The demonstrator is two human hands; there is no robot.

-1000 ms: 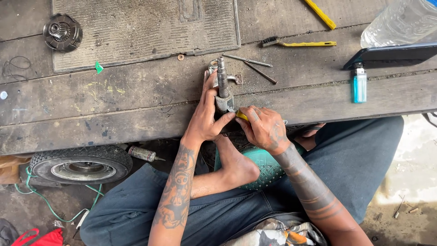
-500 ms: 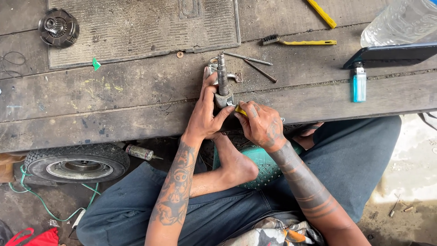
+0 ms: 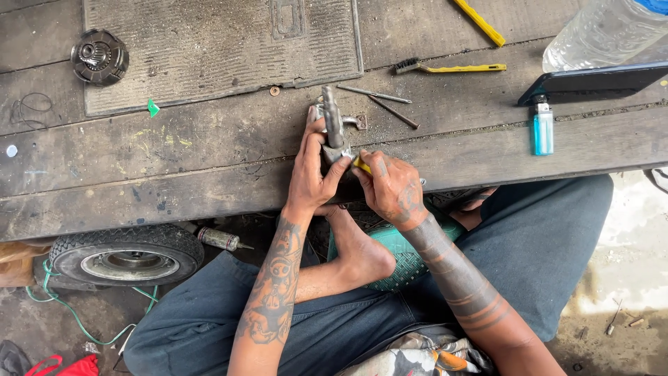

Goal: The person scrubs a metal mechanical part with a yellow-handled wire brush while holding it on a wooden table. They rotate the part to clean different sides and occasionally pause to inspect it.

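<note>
My left hand (image 3: 314, 174) grips a grey metal part (image 3: 332, 125) with a shaft, holding it down on the dark wooden platform (image 3: 209, 167). My right hand (image 3: 391, 186) presses a yellow-handled tool (image 3: 362, 164) against the near end of that part; most of the tool is hidden in my fist. Both tattooed forearms reach forward over my crossed legs in blue jeans, with one bare foot (image 3: 358, 251) resting on a green sandal.
A grey rubber mat (image 3: 216, 49), a round black gear part (image 3: 99, 57), two thin metal rods (image 3: 390, 104), a yellow-handled wire brush (image 3: 452, 67), a blue lighter (image 3: 543, 129), a dark phone (image 3: 591, 82) and a plastic bottle (image 3: 605, 31) lie on the platform. A small wheel (image 3: 125, 257) sits below.
Both hands stay on the metal part with only slight shifts. The view has drifted a little, so the scene sits marginally lower and to the left.
</note>
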